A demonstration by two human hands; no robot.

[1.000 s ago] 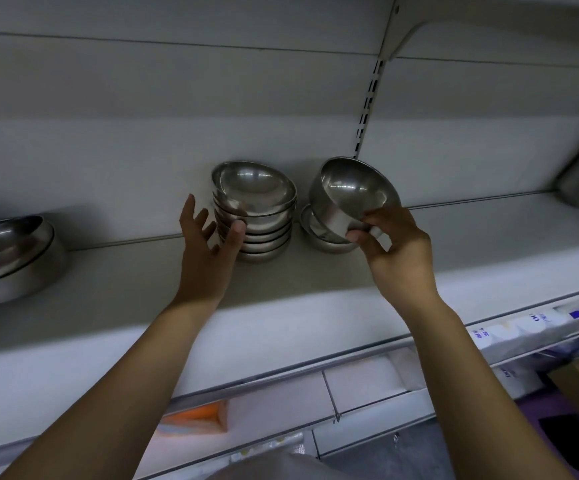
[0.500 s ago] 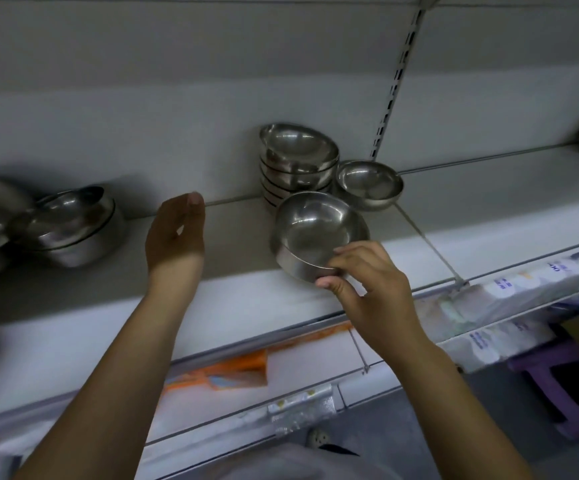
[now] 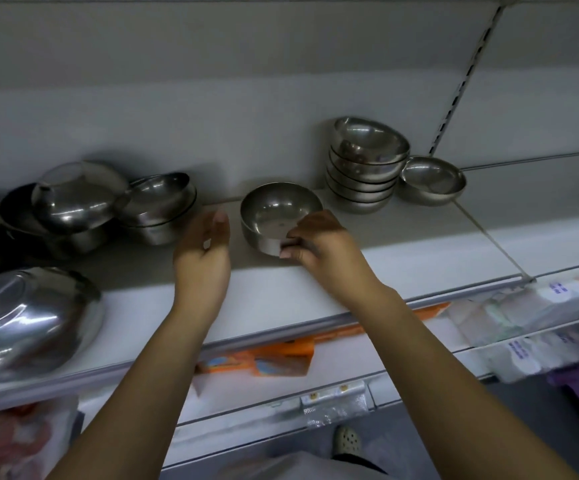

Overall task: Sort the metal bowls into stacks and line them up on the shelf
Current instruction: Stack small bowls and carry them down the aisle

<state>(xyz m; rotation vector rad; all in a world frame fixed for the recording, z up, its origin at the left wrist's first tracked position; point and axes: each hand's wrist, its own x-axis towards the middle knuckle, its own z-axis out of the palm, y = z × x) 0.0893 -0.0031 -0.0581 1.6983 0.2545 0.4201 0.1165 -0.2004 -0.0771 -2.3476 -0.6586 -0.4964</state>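
carried leftward since the earlier frame, the single bowl [image 3: 277, 213] is now at frame centre, low on the shelf [image 3: 419, 258]. just left of it the left hand [image 3: 205, 261] hovers, fingers open and empty. the right hand [image 3: 319, 244] pinches the bowl's near rim. the stack [image 3: 364, 171] stands upper right.

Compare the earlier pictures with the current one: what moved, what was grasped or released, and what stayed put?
The right hand carried the held bowl from right of the tall stack to its left, down at the shelf, grip on the rim kept. The left hand left the stack and hovers open beside it. The tall stack and lone bowl stayed.
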